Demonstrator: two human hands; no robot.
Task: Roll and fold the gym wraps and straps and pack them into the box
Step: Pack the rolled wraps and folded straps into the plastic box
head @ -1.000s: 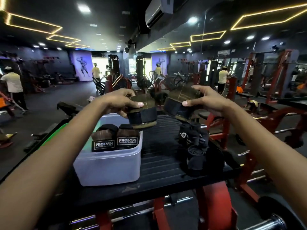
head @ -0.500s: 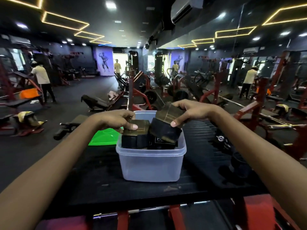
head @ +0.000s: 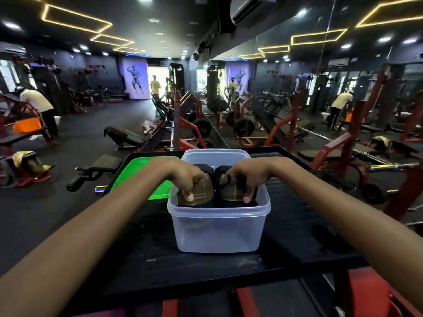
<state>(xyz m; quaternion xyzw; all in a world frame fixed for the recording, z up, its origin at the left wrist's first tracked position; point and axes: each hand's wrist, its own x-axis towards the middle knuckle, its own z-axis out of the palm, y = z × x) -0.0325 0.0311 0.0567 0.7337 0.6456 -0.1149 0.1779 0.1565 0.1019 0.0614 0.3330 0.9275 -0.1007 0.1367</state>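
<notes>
Fingers (head: 248, 191) of both hands hide most of the wraps (head: 201, 194) in the box (head: 217, 229); box contents below them unreadable; bench (head: 160, 252) front edge cut off.

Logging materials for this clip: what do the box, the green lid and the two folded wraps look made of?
Box: frosted translucent plastic; contents show dimly through.
Green lid: glossy plastic, probably; bright sheen.
Folded wraps: woven olive fabric with black padding, apparently; stitched grid visible.

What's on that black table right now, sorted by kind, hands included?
Hands: 2, left hand and right hand
Folded pads: 2, left pad and right pad, each gripped inside the box
Clear box: 1
Green lid: 1
Total: 6
</notes>
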